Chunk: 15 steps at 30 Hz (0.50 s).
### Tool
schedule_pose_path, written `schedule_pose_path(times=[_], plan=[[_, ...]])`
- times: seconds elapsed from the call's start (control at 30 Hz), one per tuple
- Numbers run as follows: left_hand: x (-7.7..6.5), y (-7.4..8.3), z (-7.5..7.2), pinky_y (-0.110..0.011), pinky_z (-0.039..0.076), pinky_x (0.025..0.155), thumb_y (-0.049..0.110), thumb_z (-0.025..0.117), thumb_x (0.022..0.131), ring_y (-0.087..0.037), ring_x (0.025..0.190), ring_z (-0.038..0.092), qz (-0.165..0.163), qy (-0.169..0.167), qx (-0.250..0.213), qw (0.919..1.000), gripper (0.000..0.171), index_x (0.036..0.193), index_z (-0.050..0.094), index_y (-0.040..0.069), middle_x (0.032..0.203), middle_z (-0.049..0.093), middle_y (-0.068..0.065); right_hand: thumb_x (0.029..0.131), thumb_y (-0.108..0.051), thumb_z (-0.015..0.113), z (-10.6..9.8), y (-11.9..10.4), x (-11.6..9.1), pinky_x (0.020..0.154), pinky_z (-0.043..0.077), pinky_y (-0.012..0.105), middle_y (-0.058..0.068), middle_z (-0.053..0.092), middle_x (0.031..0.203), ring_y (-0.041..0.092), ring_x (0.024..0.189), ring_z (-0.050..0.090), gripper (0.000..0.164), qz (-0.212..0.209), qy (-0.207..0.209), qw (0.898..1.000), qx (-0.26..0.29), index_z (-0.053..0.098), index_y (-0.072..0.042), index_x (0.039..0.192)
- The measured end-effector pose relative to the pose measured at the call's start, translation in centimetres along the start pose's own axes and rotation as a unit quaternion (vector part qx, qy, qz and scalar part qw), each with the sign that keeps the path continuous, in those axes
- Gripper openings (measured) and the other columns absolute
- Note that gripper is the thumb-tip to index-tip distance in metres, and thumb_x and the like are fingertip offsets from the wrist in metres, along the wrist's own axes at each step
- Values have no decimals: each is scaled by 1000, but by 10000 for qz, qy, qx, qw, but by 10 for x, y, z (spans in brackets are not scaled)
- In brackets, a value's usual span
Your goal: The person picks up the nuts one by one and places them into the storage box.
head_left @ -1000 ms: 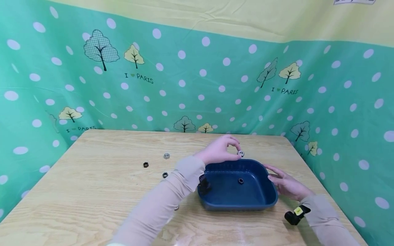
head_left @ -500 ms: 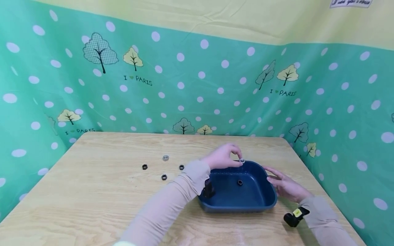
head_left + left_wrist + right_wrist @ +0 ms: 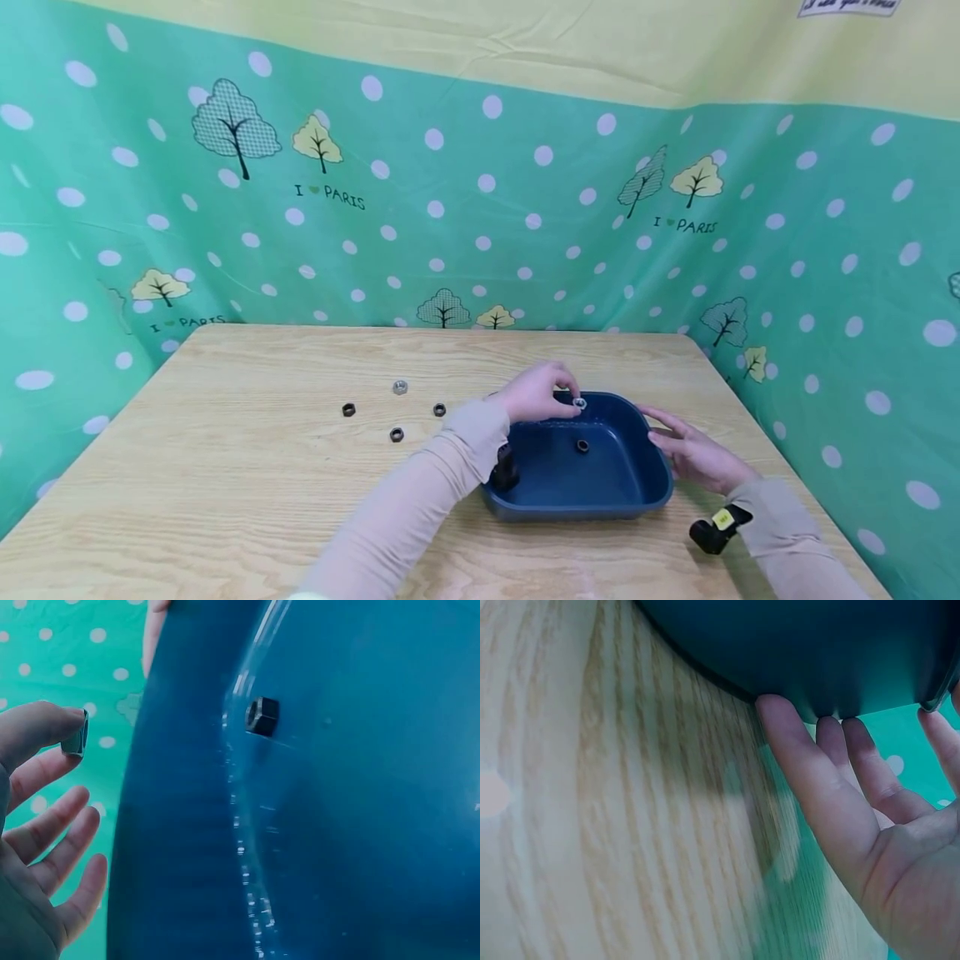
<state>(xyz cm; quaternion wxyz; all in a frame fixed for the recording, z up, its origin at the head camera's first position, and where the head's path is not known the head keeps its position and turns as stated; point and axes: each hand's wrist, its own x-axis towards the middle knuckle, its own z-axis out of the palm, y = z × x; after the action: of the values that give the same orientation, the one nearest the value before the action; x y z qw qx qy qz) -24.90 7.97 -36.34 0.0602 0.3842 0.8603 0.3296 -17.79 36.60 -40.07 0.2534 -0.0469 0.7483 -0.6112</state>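
Observation:
My left hand (image 3: 534,393) pinches a silver hex nut (image 3: 580,403) between thumb and index finger, over the far side of a dark blue plastic basin (image 3: 577,504). In the left wrist view the held nut (image 3: 77,739) shows edge-on at the fingertips, with the other fingers spread loosely. One dark hex nut (image 3: 582,446) lies on the basin's floor. At the basin's right end, my right hand (image 3: 697,454) touches the outer wall; the right wrist view shows its fingers (image 3: 810,772) fairly straight, tips against the wall and rim.
On the wooden table (image 3: 225,467), left of the basin, lie a silver nut (image 3: 401,387) and three dark nuts, among them a dark nut (image 3: 348,409) farthest left. A polka-dot curtain (image 3: 375,208) hangs behind and beside the table. A black wrist camera (image 3: 712,533) sits at the right sleeve.
My left hand has come down with the silver nut, from above the far rim to just inside it. My right hand stays at the basin's end. The head view has shifted slightly.

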Motion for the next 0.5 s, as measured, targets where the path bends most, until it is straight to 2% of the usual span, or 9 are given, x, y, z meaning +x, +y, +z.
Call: schedule_pose_path(times=[0.2, 0.3, 0.4, 0.5], plan=[[1, -4, 10, -19, 45, 85, 24, 71, 84, -11, 98, 56, 102, -1, 320, 9994, 11, 91, 70, 16, 108, 62, 2, 102, -29, 42, 0, 0, 0, 87, 51, 39, -3, 53, 126, 12, 104, 60, 69, 24, -23, 10000, -35, -1, -11, 152], [1, -3, 12, -19, 46, 85, 25, 71, 84, -11, 98, 56, 193, 1, 400, 9990, 13, 93, 70, 15, 109, 62, 1, 102, -29, 42, 0, -1, 0, 86, 51, 39, -4, 54, 124, 12, 104, 59, 68, 22, -46, 10000, -58, -1, -11, 152], [3, -1, 15, -18, 46, 85, 25, 70, 85, -12, 99, 57, 291, -38, 463, 9985, 14, 94, 70, 15, 109, 62, 1, 101, -29, 42, 0, -1, 1, 88, 50, 40, 5, 50, 133, 13, 107, 58, 67, 67, 3, 9999, -108, 1, -13, 152], [7, 1, 19, -17, 45, 84, 26, 70, 85, -11, 98, 56, 377, -99, 563, 9977, 14, 94, 70, 16, 110, 62, 2, 101, -30, 43, 1, -1, 3, 90, 49, 43, 18, 38, 144, 16, 110, 56, 67, 140, 98, 9997, -162, 3, -14, 152]])
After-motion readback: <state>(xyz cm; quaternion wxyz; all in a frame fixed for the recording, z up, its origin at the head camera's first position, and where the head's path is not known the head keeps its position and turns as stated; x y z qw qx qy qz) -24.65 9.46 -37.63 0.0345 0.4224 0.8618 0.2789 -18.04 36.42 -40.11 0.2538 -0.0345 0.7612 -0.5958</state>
